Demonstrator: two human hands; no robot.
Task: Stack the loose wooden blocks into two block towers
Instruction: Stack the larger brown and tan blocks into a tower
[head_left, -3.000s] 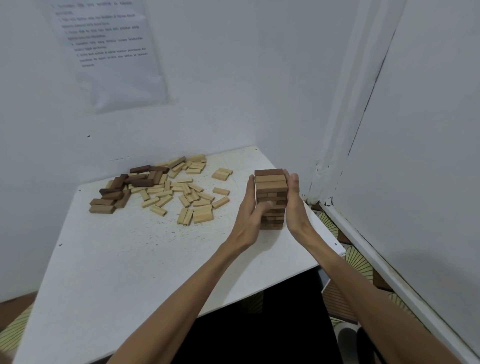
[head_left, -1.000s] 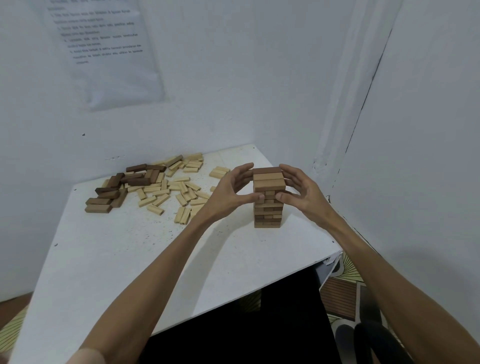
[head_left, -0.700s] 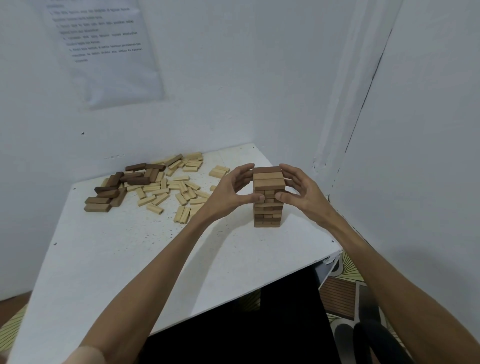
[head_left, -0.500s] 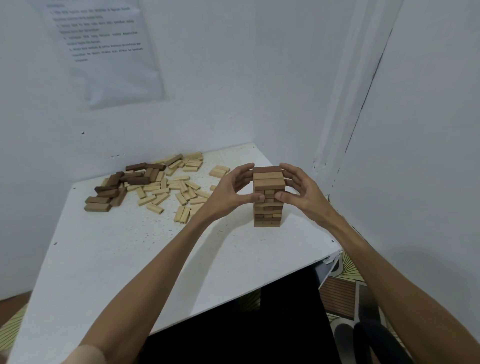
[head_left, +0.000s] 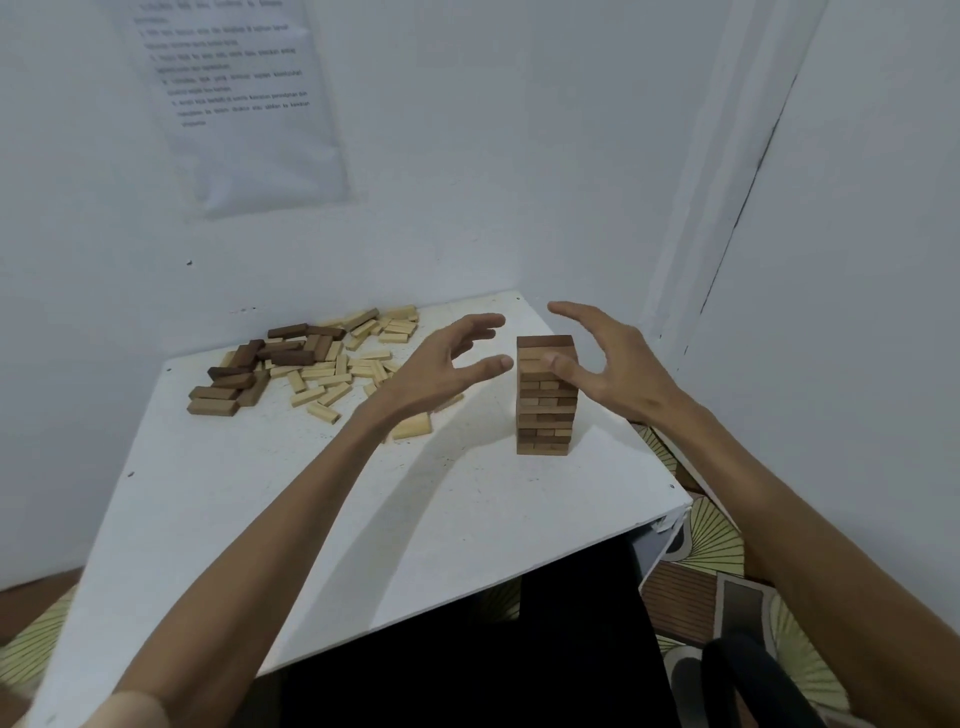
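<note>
Both hands are coming off the tower (head_left: 546, 415) they were squaring a moment ago. The left hand (head_left: 447, 366) and right hand (head_left: 615, 371) are hovering spread-fingered beside it at centre right, probably checking that it is standing alone. Farther back on the table (head_left: 363, 519), towards centre left, the loose blocks (head_left: 317, 374) are lying scattered, awaiting a second tower.

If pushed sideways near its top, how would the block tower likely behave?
The tower would probably tip or shed upper layers: it is tall on a narrow base, of separate stacked blocks. Likely light, being small wooden pieces.
</note>
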